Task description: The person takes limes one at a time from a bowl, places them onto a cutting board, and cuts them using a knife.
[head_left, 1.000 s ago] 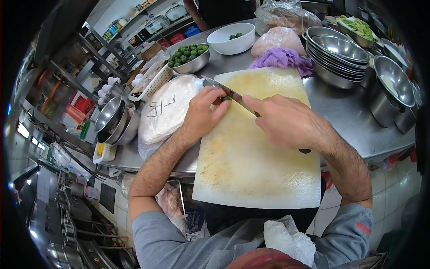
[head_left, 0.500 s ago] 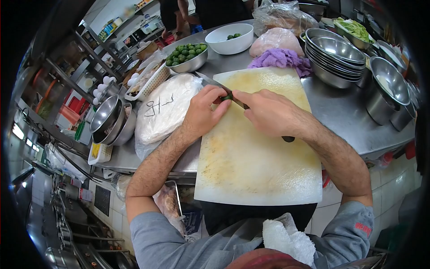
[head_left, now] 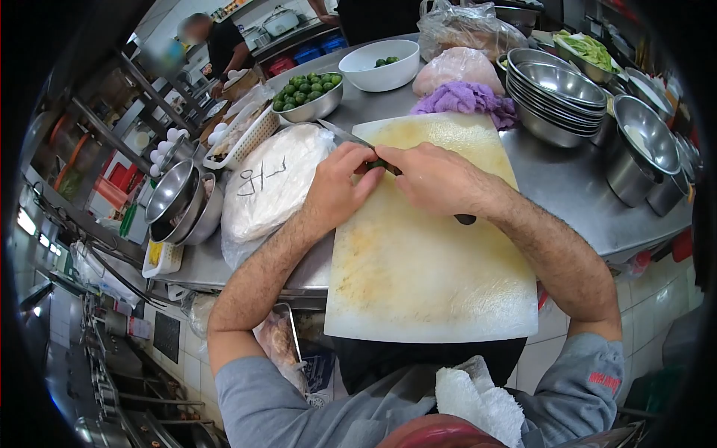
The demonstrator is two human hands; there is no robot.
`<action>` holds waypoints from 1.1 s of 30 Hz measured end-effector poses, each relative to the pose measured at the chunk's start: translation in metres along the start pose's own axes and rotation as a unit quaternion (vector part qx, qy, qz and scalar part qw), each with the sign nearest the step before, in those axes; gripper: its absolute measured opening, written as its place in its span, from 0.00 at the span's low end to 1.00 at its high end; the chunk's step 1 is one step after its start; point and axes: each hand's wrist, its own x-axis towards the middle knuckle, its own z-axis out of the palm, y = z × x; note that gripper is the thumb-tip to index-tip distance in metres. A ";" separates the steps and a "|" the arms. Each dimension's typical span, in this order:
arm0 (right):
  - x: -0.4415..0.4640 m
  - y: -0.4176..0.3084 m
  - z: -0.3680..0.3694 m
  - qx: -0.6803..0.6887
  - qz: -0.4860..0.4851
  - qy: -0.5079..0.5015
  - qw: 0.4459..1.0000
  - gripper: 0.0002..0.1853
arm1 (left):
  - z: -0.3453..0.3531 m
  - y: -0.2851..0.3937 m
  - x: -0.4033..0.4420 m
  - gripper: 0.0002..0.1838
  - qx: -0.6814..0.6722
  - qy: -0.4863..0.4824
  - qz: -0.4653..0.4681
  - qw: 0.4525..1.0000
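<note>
Over the upper part of a stained white cutting board [head_left: 433, 276], my left hand [head_left: 340, 183] pinches a small green lime [head_left: 378, 163]. Most of the fruit is hidden by my fingers. My right hand [head_left: 441, 178] is closed round the knife [head_left: 465, 219], whose black handle end shows beneath my palm. Its blade lies across the lime, with the tip pointing up and left past the board's edge. Beyond my hands, a metal bowl [head_left: 302, 112] is heaped with green limes, and a white bowl [head_left: 381, 71] holds a few more.
A plastic-wrapped white package [head_left: 261, 179] lies left of the board. Purple cloth [head_left: 463, 101] rests at its far edge. Stacked metal bowls [head_left: 556, 101] stand right; more bowls [head_left: 175, 190] and eggs [head_left: 168, 145] are left. A person [head_left: 220, 48] is in the background.
My right hand and the knife have slid forward and left, pushing the blade further across the lime. My left hand stays nearly still. A person in the background now shows further left.
</note>
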 end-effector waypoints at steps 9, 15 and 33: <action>0.005 0.003 0.001 -0.006 -0.009 0.000 1.000 0.23 | 0.001 0.000 -0.001 0.13 0.008 0.001 0.000 1.000; 0.005 0.002 -0.002 0.007 -0.010 -0.008 1.000 0.23 | 0.001 0.001 0.000 0.12 0.006 0.004 0.003 1.000; -0.018 0.033 -0.040 0.038 0.047 0.186 0.981 0.22 | -0.007 -0.029 0.072 0.13 0.067 0.024 0.015 0.997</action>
